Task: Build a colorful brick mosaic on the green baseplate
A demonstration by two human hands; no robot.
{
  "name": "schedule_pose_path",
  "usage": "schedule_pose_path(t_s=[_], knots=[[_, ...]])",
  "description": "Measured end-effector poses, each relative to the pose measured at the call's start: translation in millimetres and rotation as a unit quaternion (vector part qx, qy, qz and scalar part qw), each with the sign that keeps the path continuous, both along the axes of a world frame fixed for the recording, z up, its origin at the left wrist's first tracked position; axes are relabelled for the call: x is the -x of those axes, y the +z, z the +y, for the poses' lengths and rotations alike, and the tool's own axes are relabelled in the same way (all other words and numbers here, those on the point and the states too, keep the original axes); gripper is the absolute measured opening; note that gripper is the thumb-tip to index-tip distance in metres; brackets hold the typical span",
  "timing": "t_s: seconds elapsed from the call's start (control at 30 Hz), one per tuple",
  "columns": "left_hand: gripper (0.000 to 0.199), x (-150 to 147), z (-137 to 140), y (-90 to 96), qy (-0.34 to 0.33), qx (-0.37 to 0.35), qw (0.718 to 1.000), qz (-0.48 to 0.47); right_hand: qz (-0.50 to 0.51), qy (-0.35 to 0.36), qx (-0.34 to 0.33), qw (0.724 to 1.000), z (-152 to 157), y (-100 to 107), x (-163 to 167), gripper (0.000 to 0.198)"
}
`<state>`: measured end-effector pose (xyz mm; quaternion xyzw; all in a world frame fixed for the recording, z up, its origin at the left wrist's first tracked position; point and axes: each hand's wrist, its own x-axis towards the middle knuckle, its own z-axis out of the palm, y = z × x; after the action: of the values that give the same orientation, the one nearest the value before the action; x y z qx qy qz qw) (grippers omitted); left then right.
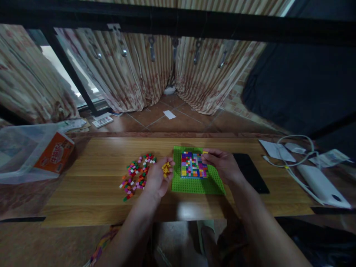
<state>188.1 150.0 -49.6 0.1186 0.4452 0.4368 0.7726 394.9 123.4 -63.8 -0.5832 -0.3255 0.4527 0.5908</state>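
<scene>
Brick mosaic (194, 165), a square of many colours, sits on the green baseplate (194, 187), closer to that plate's far edge than its near one. At the baseplate's far right part, the right hand (226, 165) pinches a yellow brick (205, 152) between thumb and fingers, at the mosaic's upper right corner; whether the brick touches the mosaic, I cannot tell. Just left of the baseplate, the left hand (157, 176) is turned palm up and cupped around a small heap of yellow bricks (166, 169). Farther left of the baseplate, loose bricks (134, 178) in red, green, white, orange, pink and purple lie scattered on the wooden table (89, 167). Right of the baseplate, partly behind the right forearm, lies a flat black slab (251, 173). Well left of the baseplate, an orange box (54, 154) leans at a clear plastic bin (26, 139).
</scene>
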Motion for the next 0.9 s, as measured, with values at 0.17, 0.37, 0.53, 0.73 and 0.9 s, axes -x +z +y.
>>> schedule_pose_path(t_s=[0.17,0.37,0.53,0.73,0.9], knots=[[0.011,-15.8,1.4,-5.2,-0.005,0.001,1.000,0.020,-0.250,0.046,-0.021,0.967,1.1,-6.4,9.1,0.026],[0.013,-18.3,2.0,-9.2,-0.009,0.009,1.000,0.028,-0.439,0.033,-0.118,0.890,6.8,0.1,16.7,0.024],[0.014,-20.1,1.7,-13.0,-0.018,0.017,0.999,0.023,-0.436,0.057,-0.094,0.893,10.2,-2.9,22.8,0.022],[0.018,-21.6,0.7,-11.5,-0.015,0.033,0.999,0.013,-0.470,0.100,-0.058,0.875,7.8,-6.7,23.7,0.022],[0.023,-18.9,0.7,-7.9,-0.005,0.046,0.999,-0.001,-0.474,0.082,-0.072,0.874,6.6,-2.7,19.7,0.024]])
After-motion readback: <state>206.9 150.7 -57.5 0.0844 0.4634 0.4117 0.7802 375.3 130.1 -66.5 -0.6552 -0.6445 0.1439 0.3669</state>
